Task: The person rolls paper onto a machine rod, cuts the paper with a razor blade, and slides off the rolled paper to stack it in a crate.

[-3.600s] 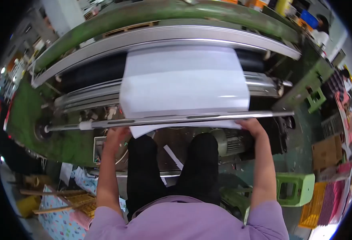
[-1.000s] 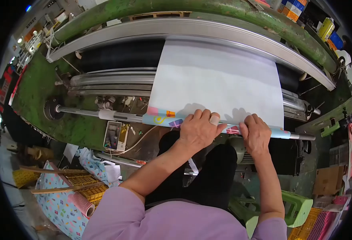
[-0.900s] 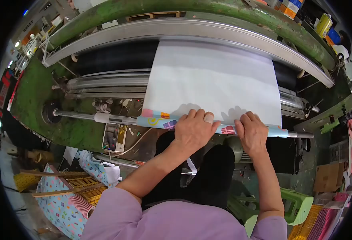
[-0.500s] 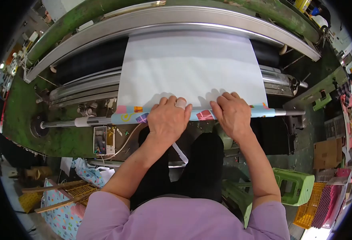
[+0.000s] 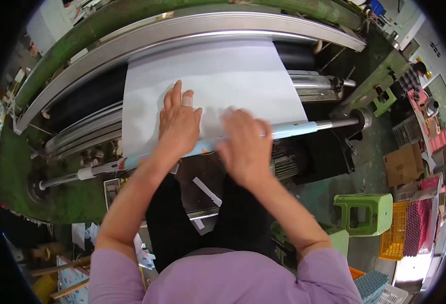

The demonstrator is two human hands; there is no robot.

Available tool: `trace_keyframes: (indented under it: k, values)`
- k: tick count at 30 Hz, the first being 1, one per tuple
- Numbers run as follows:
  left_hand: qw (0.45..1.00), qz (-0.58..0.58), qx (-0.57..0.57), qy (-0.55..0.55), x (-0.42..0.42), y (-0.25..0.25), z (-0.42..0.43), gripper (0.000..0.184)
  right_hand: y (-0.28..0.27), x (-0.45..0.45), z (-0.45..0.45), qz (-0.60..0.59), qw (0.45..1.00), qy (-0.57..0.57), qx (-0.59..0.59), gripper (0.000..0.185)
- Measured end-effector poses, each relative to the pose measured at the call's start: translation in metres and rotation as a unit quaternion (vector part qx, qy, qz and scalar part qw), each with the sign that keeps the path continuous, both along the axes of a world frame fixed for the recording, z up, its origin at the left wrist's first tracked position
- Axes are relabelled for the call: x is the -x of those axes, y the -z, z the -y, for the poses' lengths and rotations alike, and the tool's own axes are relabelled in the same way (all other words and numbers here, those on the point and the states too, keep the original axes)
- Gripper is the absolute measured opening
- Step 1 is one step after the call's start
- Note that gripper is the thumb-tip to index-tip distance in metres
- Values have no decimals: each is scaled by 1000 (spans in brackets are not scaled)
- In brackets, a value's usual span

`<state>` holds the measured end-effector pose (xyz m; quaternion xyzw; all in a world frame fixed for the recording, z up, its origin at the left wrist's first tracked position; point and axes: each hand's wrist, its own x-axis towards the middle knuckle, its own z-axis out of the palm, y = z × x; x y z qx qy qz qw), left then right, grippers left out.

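Observation:
A wide white sheet [image 5: 223,71] comes down from the machine to a narrow roll [image 5: 291,130] whose outer side is light blue with coloured prints. The roll is wound on a metal shaft [image 5: 337,122] lying across in front of me. My left hand [image 5: 179,124] lies flat on the sheet just beyond the roll, fingers stretched out, with a white wrap round one finger. Over the roll, right of centre, is my right hand [image 5: 246,144]. Motion smears its fingers, so their grip is unclear.
A long metal bar [image 5: 197,25] and black rollers [image 5: 88,101] lie behind the sheet. Green stools [image 5: 367,213], a yellow crate [image 5: 394,228] and a cardboard box [image 5: 404,164] stand at the right. Another person [image 5: 413,78] is in the background there.
Both hands were on the roll. My left hand has moved forward onto the sheet with fingers extended; my right hand is now in fast motion. The view has shifted and tilted.

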<state>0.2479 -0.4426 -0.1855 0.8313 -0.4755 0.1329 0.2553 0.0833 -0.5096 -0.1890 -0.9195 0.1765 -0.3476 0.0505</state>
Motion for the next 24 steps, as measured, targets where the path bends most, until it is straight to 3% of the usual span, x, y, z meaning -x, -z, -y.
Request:
trace_keyframes:
  k: [3,5,7,11,14,16,19,20,22,24]
  values:
    - [999,20,14,27,-14,1,-4,47,3,-19,11,-90,996,-5,-19,43]
    - [992,89,94,6,10,-16,-45,53,0,-36,27,-92,996,11,-10,44]
    - [994,98,39,-20,67,3,-85,55,0,-55,36,-102,994,32,-16,45]
    - [994,93,-26,-54,52,8,-63,53,-11,-97,78,-39,993,68,87,46]
    - [997,65,7,-32,19,-4,-38,60,-29,-29,41,-2,999,47,21,49]
    - [997,55,26,-36,5,-9,-31,64,-12,14,3,-48,998,43,-22,51]
    - [989,117,90,8,-10,-17,-39,70,-2,-8,31,-92,994,66,8,57]
    - [992,116,51,-2,3,-15,-58,72,-5,-25,46,-70,996,47,24,57]
    - [999,41,-28,-7,58,16,-95,74,-8,-46,63,-28,989,132,60,50]
    - [998,-28,-59,-6,69,27,-91,75,-33,-67,89,101,985,95,106,39]
